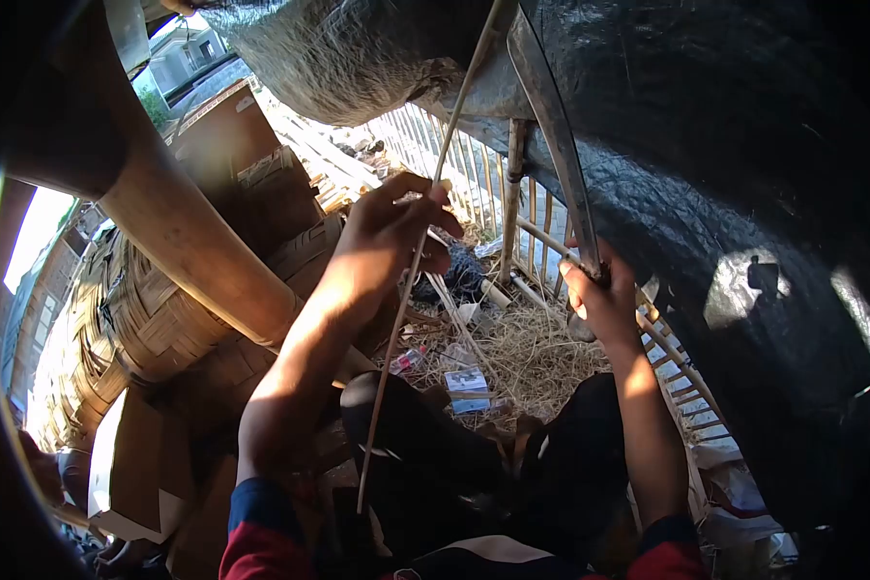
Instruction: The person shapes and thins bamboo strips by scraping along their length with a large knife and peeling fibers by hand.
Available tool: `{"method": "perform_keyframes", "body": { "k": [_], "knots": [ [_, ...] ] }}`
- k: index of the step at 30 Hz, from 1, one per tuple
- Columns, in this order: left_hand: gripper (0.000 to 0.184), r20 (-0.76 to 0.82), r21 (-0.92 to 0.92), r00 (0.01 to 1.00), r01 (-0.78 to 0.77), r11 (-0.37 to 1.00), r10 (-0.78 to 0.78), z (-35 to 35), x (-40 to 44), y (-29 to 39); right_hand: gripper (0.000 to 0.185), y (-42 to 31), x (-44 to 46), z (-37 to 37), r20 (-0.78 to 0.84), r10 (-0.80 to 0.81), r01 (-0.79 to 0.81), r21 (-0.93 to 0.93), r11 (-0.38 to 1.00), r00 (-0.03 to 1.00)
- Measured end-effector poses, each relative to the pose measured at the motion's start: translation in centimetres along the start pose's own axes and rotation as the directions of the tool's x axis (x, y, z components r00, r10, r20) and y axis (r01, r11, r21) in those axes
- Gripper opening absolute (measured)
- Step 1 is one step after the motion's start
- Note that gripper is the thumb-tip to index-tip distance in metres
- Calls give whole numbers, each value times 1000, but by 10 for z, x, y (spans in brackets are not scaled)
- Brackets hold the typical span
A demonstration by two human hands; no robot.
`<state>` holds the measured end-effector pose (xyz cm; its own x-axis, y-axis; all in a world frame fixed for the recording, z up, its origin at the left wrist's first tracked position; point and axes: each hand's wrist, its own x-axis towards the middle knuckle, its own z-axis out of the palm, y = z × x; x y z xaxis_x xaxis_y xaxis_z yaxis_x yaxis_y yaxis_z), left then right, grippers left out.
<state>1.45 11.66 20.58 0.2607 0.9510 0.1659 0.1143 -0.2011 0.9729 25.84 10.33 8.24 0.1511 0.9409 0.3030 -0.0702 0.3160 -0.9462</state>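
My left hand pinches a long thin bamboo strip, which runs from the top of the view down past my left knee. My right hand is wrapped round the handle of a machete. Its long, slightly curved blade points upward, with the tip near the upper part of the strip. From this angle I cannot tell whether blade and strip touch. Both hands are raised in front of my knees, over a litter of shavings on the ground.
A thick bamboo pole slants across the left, before woven bamboo baskets and cardboard boxes. Dark plastic sheeting hangs at the right and overhead. Behind stands a bamboo slat fence. A printed packet lies among the shavings.
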Motion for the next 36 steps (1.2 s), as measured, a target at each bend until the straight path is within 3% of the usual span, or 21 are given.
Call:
{"method": "perform_keyframes", "body": {
  "k": [2,3,5,7,10,12,13,14,15,17,19,20,21,22,23,27,29,31,32,33,36],
  "knots": [
    [32,45,-62,990,-128,990,131,-12,30,23,23,-4,-4,0,3,24,-24,31,999,1000],
    [33,41,6,977,-210,978,210,-16,46,39,22,-4,-6,1,-14,24,-24,42,999,1000],
    [30,-112,244,941,-287,926,321,-21,71,77,21,-8,-10,0,-36,6,-4,37,999,999],
    [23,-134,215,864,-454,865,486,-28,86,101,20,-12,-13,-3,-56,-14,16,27,999,998],
    [20,-188,216,786,-552,806,589,-27,95,106,19,-15,-15,-6,-82,-16,20,54,998,997],
    [26,-203,577,530,-615,538,824,-14,89,85,20,-18,-17,-7,-69,22,-14,114,993,997],
    [27,-179,622,554,-576,530,813,-10,86,69,20,-20,-17,-6,-78,17,-7,118,993,997],
    [25,-204,574,640,-535,620,741,-4,76,51,21,-22,-19,-4,-61,53,-44,132,990,997],
    [24,-195,616,637,-513,598,746,3,66,32,21,-22,-21,-2,-44,91,-84,147,986,995],
    [21,-211,455,738,-507,732,641,11,46,-15,23,-22,-21,4,-25,82,-77,157,985,996],
    [20,-262,219,795,-503,836,547,31,10,-42,25,-21,-21,15,93,123,-145,298,943,988],
    [17,-246,318,804,-460,829,541,29,-6,-64,27,-24,-21,23,110,170,-197,325,925,979],
    [14,-300,123,798,-512,850,523,37,-18,-80,28,-21,-18,30,152,231,-271,345,899,961],
    [13,-305,226,812,-446,866,498,40,-34,-88,29,-19,-16,40,153,251,-289,323,901,956],
    [12,-389,148,803,-429,891,451,48,-47,-95,30,-17,-14,49,160,274,-311,300,902,948],
    [18,-443,359,725,-395,845,527,52,-75,-138,26,-4,-2,77,281,324,-391,225,893,903],
    [19,-459,342,788,-270,900,410,55,-90,-142,20,15,5,91,323,279,-356,207,911,904],
    [24,-447,221,826,-271,937,344,55,-102,-158,20,31,13,109,395,253,-328,135,935,883],
    [21,-544,90,786,-294,951,295,58,-104,-164,19,39,15,113,424,239,-328,150,933,874],
    [23,-530,48,834,-149,988,152,55,-111,-160,18,38,16,117,412,218,-300,144,943,885],
    [32,-443,50,877,-183,982,186,40,-128,-175,14,54,24,127,366,213,-252,61,966,906]
  ]
}}
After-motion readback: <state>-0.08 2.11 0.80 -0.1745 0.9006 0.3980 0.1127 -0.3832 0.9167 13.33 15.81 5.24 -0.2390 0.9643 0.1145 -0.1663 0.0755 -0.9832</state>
